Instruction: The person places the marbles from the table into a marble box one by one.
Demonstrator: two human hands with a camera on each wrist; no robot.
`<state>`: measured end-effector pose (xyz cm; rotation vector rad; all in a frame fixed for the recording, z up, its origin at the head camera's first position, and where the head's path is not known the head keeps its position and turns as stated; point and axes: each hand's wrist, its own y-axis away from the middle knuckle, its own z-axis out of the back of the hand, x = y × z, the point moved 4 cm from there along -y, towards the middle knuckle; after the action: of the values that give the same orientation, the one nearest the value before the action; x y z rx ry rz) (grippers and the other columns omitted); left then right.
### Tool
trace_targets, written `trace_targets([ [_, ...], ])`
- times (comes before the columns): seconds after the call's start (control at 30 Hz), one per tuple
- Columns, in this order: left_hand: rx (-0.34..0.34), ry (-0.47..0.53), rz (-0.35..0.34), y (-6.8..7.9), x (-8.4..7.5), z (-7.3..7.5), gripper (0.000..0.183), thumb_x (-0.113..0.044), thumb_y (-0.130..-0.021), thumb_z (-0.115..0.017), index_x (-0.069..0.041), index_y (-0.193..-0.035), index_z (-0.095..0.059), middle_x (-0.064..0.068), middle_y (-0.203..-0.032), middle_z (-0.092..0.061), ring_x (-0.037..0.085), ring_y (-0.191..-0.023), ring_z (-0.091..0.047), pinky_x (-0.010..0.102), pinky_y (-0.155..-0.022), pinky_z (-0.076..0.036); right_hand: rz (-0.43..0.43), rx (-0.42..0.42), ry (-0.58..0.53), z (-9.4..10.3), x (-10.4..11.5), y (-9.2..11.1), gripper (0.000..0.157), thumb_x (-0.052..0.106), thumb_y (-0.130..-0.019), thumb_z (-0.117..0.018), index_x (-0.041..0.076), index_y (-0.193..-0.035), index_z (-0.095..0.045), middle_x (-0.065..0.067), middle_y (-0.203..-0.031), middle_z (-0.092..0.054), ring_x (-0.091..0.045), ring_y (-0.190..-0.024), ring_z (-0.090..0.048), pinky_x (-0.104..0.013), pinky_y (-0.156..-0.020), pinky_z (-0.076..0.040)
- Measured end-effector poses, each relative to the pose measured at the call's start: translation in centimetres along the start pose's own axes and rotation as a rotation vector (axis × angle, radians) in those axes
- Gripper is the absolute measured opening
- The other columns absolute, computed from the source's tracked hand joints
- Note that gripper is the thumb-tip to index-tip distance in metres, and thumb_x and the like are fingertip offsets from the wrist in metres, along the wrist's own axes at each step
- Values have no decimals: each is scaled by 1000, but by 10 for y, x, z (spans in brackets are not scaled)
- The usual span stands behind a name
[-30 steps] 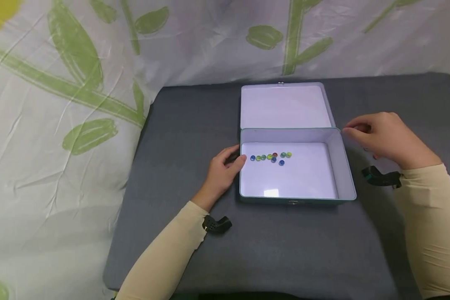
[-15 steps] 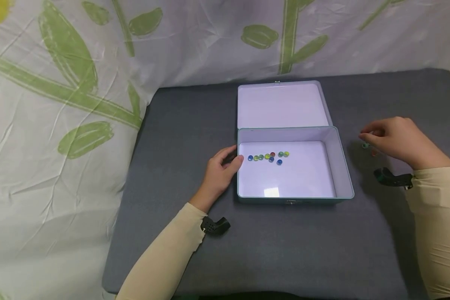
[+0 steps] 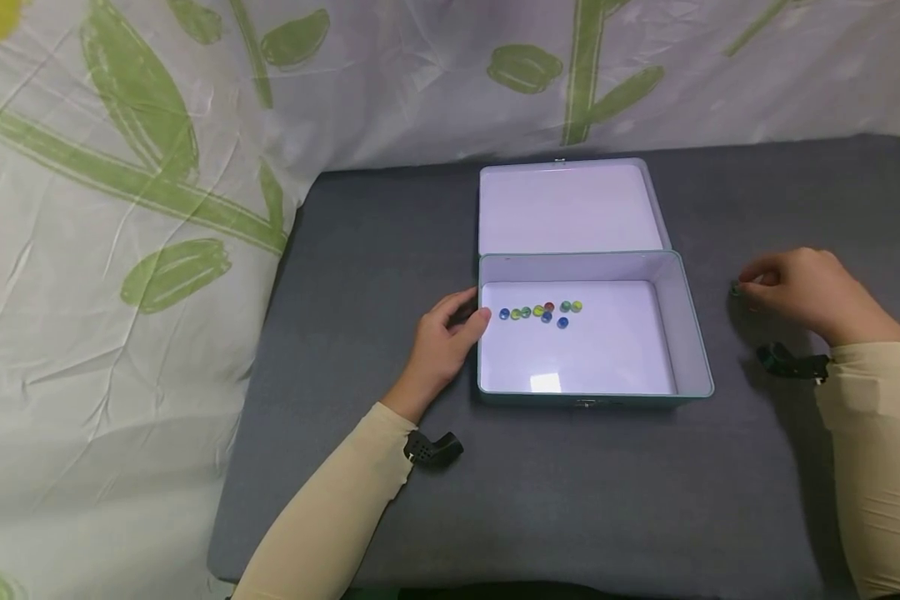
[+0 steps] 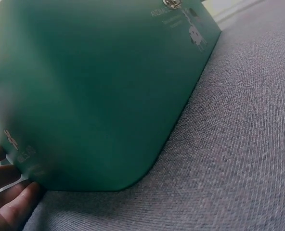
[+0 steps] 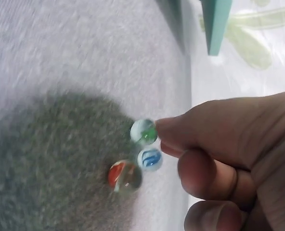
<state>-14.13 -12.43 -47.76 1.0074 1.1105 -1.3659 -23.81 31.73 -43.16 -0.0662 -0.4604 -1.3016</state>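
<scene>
My left hand [image 3: 444,337] holds the left wall of the open tin box [image 3: 690,333], thumb at the rim and fingers outside. In the left wrist view, fingertips [image 4: 22,199] touch the green outer side of the box [image 4: 104,110] low down. Right of the box, my right hand [image 3: 817,292] is low over the table, thumb and index finger close together. Their tips are at a clear marble with green [image 5: 144,132], which is not seen between them. Beside it lie a blue-swirled marble [image 5: 150,159] and an orange-and-clear marble [image 5: 125,176].
Several coloured marbles, including a blue marble [image 3: 563,322] and a red marble [image 3: 549,307], lie inside the box at its left. The hinged lid [image 3: 570,208] lies back behind it. A grey cloth covers the table [image 3: 570,500]; a leaf-patterned curtain [image 3: 420,75] hangs behind.
My right hand has moved right and down, away from the box's right edge to the loose marbles on the table. The left hand stays on the box.
</scene>
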Motion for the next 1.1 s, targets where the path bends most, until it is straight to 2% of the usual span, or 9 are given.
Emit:
trace_targets([
  [0.1,2,-5,-4,0,0,1,51,-20,-98,-68,7,-141,-61,24,-137,-63,33,-127,-61,46,-102,-56,-12,19,5,-2,-3,0,32,16,-102,-65,-12,-118,-70,-31,-97,-71,-45,-88,-66,-63,-75,-52],
  [0.33,6,0,-11,0,1,0,52,-21,-99,-67,8,-141,-61,24,-138,-63,34,-127,-62,46,-101,-56,21,15,-5,-6,-7,-1,31,15,-101,-68,-11,-116,-73,-28,-98,-72,-39,-87,-67,-49,-70,-52],
  [0.53,6,-6,-13,0,1,0,52,-22,-99,-67,7,-141,-61,24,-138,-63,34,-127,-62,49,-103,-55,43,2,6,-7,-5,0,30,16,-101,-68,-10,-115,-73,-29,-98,-72,-41,-88,-67,-52,-71,-53],
  [0.73,9,-2,-3,0,0,-1,52,-22,-99,-67,7,-142,-60,24,-138,-63,33,-127,-61,46,-102,-56,27,-16,9,-2,-3,2,29,17,-100,-69,-9,-112,-75,-24,-93,-73,-33,-81,-66,-42,-65,-49],
  [0.9,1,6,-2,1,-1,0,51,-20,-98,-67,8,-141,-61,24,-137,-63,33,-125,-62,41,-101,-57,26,-23,11,5,6,3,30,15,-101,-66,-11,-114,-73,-19,-86,-76,-30,-75,-67,-40,-63,-48],
  [1.03,4,6,2,1,-1,0,51,-20,-98,-67,8,-141,-61,24,-138,-63,33,-125,-62,41,-101,-56,48,-29,30,11,21,6,31,15,-103,-63,-12,-116,-72,-9,-75,-76,-27,-71,-68,-48,-66,-53],
  [1.1,3,2,3,0,-1,0,51,-20,-99,-67,7,-141,-61,24,-139,-62,32,-126,-62,43,-102,-56,62,-38,37,14,29,8,32,15,-104,-63,-12,-118,-71,-7,-72,-75,-26,-67,-67,-48,-64,-52],
])
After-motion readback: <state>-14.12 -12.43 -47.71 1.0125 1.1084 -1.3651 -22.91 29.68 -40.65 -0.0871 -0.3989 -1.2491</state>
